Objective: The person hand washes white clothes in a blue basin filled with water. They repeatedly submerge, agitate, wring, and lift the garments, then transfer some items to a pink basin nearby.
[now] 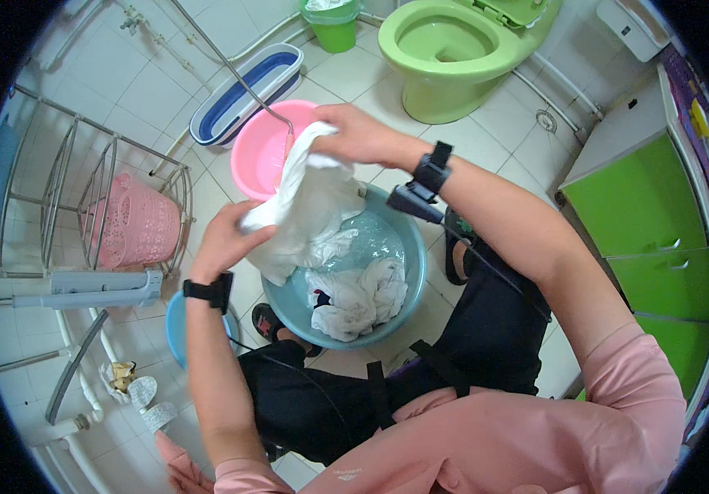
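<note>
A wet white cloth [308, 207] is stretched between my two hands, its lower part draping over the rim of a blue-green basin [419, 259]. My left hand [234, 233] grips the near end of the cloth, thumb on top. At the far end my right hand [354, 136] holds the other edge, above a pink basin [252, 157]. Water fills part of the blue-green basin. More white wet laundry [354, 299] lies bunched in it, with a small dark patch showing among the folds. A thin metal pipe [231, 68] reaches down to a hose end in the pink basin.
A white and blue folding tub [246, 92] stands behind the pink basin. At left, a metal rack [83, 204] holds a pink basket [144, 222]. A blue basin [175, 327] sits by my left forearm. Beyond are a green toilet [447, 68], a green bin [334, 28] and green cabinets [651, 197].
</note>
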Action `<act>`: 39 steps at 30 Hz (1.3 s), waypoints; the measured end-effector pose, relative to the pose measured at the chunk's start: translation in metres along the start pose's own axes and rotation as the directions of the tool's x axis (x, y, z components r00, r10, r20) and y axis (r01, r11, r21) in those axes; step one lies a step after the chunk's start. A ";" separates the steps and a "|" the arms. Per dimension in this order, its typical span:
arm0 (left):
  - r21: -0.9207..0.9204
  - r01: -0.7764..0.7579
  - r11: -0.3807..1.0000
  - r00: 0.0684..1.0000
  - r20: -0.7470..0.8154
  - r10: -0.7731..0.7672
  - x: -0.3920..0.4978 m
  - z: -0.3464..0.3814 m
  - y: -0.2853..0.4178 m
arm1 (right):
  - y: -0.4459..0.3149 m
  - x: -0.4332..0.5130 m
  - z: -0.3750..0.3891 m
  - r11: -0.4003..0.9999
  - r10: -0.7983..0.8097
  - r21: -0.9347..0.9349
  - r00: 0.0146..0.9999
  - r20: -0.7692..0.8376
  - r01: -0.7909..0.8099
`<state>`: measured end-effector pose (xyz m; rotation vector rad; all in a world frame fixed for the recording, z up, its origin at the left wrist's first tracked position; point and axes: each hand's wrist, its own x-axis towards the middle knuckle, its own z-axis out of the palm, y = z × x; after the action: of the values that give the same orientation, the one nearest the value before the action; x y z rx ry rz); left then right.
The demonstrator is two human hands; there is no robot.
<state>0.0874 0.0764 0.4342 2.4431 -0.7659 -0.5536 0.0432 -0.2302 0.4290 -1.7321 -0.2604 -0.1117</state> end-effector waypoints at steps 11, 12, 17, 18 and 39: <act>-0.218 -0.132 0.967 0.987 -0.115 0.109 0.025 0.051 0.058 | 0.024 -0.016 0.039 0.959 0.196 0.156 0.949 0.246 -0.238; -0.107 -0.106 0.989 0.988 -0.123 0.092 0.024 0.049 0.060 | 0.030 -0.022 0.038 0.934 0.172 0.258 0.945 0.278 -0.246; -0.202 -0.142 0.969 0.981 -0.160 0.110 0.015 0.030 0.062 | 0.066 -0.051 0.048 0.988 0.153 -0.072 0.942 0.298 -0.138; -0.327 -0.190 0.926 0.971 -0.199 0.129 0.013 0.023 0.060 | 0.072 -0.055 0.054 0.987 0.144 -0.114 0.928 0.344 -0.111; -0.765 -0.157 0.624 0.863 -0.414 -0.290 -0.016 -0.061 -0.030 | 0.052 -0.018 -0.026 0.702 0.140 -0.712 0.976 0.166 0.020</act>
<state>0.1188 0.1283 0.4681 1.6406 -0.1214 -0.1679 0.0402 -0.2656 0.3799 -2.5439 -0.3411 0.0303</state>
